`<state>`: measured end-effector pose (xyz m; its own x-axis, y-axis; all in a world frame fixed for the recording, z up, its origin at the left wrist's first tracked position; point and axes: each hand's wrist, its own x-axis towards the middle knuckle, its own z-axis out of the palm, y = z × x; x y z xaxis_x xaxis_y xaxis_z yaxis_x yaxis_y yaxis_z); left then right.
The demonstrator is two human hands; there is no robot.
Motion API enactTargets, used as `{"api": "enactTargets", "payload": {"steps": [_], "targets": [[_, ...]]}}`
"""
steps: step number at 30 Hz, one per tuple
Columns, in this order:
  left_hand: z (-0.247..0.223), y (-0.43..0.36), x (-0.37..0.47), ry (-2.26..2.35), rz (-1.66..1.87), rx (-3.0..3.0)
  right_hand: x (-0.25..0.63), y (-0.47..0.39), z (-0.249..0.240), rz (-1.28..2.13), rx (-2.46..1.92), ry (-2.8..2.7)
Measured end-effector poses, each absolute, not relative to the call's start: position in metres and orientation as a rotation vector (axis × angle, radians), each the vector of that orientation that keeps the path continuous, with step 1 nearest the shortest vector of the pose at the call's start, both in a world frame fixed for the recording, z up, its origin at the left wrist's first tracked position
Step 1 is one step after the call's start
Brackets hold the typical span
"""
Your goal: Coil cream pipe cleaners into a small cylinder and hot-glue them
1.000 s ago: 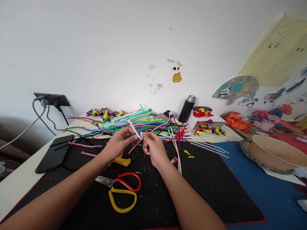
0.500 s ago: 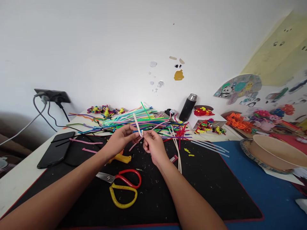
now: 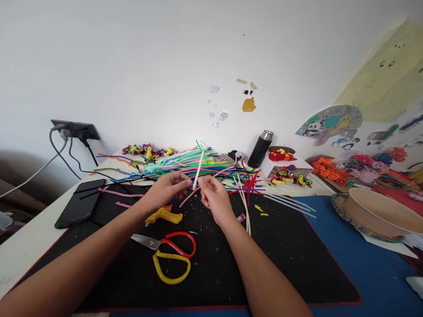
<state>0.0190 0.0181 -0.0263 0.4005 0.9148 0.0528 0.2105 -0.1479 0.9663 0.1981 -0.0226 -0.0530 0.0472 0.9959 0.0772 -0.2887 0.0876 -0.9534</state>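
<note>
A white pipe cleaner point(image 3: 199, 168) stands up between my hands above the black mat point(image 3: 280, 264), leaning slightly right at its top. My right hand point(image 3: 214, 198) is closed, pinching it near its lower end with thumb and forefinger. My left hand point(image 3: 172, 188) is just left of the pipe cleaner, its fingers curled and thumb close to the forefinger; whatever may be between them is too small to make out. Below lie scissors point(image 3: 175, 244) with one red and one yellow handle, and a yellow tool point(image 3: 168, 215) partly behind my left wrist.
Behind my hands spreads a heap of coloured pipe cleaners point(image 3: 172, 163). Two long white pipe cleaners point(image 3: 243, 198) lie on the right, near pale blue ones point(image 3: 291, 204). A phone point(image 3: 81, 204) lies left; a black flask point(image 3: 260, 150) leans by the wall, and a bowl point(image 3: 380, 207) stands right.
The white pipe cleaner, looped at its base before, now looks straighter and tilts right instead of left. My left fingers have drawn slightly away from it. The view has shifted a little.
</note>
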Motion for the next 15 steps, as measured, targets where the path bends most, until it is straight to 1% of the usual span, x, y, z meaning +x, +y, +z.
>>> {"api": "enactTargets", "payload": {"steps": [9,15], "targets": [[-0.0197,0.0116,0.0248,0.916,0.746,1.632,0.1987,-0.0224,-0.0590,1.152,-0.987,-1.120],[-0.0267,0.0129,0.0257,0.854,0.710,1.640,0.1979,-0.0234,-0.0562,1.161,-0.985,-1.129]]}}
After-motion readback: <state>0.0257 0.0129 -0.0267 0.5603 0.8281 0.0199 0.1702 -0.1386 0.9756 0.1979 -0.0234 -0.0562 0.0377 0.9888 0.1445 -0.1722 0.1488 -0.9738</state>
